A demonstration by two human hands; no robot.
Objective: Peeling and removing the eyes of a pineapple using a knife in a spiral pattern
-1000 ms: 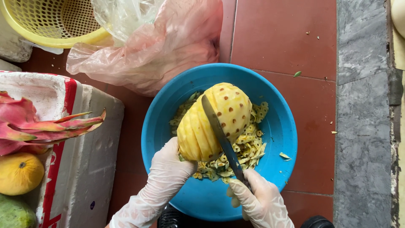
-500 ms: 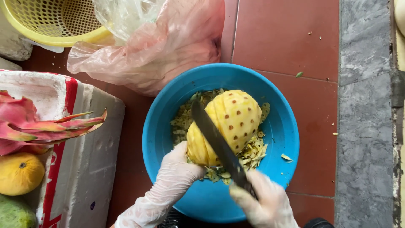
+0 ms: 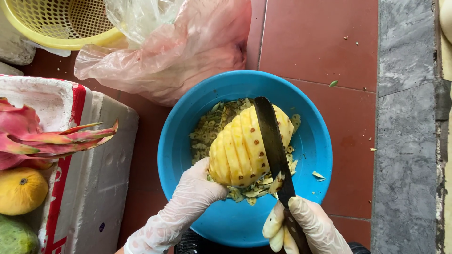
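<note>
A peeled yellow pineapple (image 3: 242, 146) with spiral grooves and brown eyes is held over a blue plastic basin (image 3: 315, 141). My left hand (image 3: 197, 193), in a thin clear glove, grips the pineapple's lower end. In my gloved right hand (image 3: 306, 223) is a dark-bladed knife (image 3: 273, 141). The blade lies lengthwise along the fruit's right side. Pale green and yellow peel scraps (image 3: 209, 134) lie in the basin under and around the fruit.
A pink plastic bag (image 3: 188, 56) and a yellow mesh basket (image 3: 56, 23) sit behind the basin on the red tiled floor. At left, a white foam box (image 3: 94, 160) carries a pink dragon fruit (image 3: 42, 136), a yellow fruit (image 3: 21, 190) and a green one (image 3: 16, 235). A grey stone strip (image 3: 407, 141) runs along the right.
The pineapple has been turned in my left hand, and the knife blade has shifted from lying diagonally across the fruit to running lengthwise along its right side.
</note>
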